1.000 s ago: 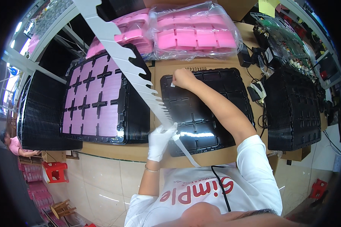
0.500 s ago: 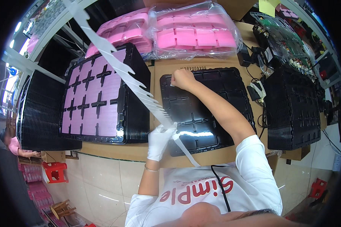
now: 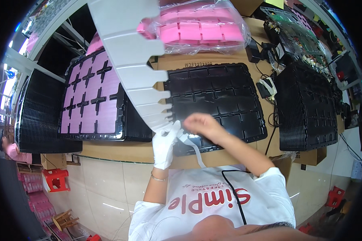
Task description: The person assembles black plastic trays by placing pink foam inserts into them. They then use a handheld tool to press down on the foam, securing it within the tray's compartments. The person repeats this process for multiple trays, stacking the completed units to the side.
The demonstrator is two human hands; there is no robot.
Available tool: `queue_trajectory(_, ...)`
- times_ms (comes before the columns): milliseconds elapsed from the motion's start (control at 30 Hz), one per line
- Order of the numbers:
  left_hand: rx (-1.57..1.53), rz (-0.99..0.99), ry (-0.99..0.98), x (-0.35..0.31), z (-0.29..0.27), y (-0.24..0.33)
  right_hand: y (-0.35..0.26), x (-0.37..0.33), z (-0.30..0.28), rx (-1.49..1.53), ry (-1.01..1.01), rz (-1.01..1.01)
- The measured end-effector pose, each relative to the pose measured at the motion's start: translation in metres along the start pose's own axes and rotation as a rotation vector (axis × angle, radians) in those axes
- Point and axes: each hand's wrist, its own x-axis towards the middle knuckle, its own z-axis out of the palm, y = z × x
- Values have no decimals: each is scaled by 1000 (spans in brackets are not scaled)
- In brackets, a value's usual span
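Observation:
My left hand (image 3: 165,148), in a white glove, pinches a long white strip (image 3: 126,60) with notched tabs along its right edge. The strip rises toward the upper left, looming large near the camera, and a narrow tail (image 3: 195,150) hangs below the glove. Just right of the glove is my bare right hand (image 3: 201,125), its fingers curled together; their tips and anything in them are hidden. Under both hands, a black plastic tray (image 3: 229,94) with raised dividers lies on the cardboard-covered table (image 3: 112,152).
Left stands a stack of black trays (image 3: 120,124) topped with pink sheet and black crosses, beside another tray stack (image 3: 40,114). Bagged pink foam (image 3: 201,32) lies behind. At the right are cables (image 3: 273,118), circuit boards (image 3: 295,34) and more stacked trays (image 3: 307,108).
My right hand has moved from the tray's far left corner back beside my left hand. The strip has swung closer to the camera and looks wider. The whole view has shifted slightly.

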Motion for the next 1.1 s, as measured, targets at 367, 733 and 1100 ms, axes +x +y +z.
queue_trajectory(367, -77, 109, -21, -3, 23, -18, 8, -57, 10, -836, 211, -867)
queue_trajectory(733, 46, 69, -63, 6, 21, -18, -78, 46, -272, -990, 640, -208)
queue_trajectory(1100, 81, 30, -64, 3, 24, -15, -80, 62, -269, -1348, 639, -169)
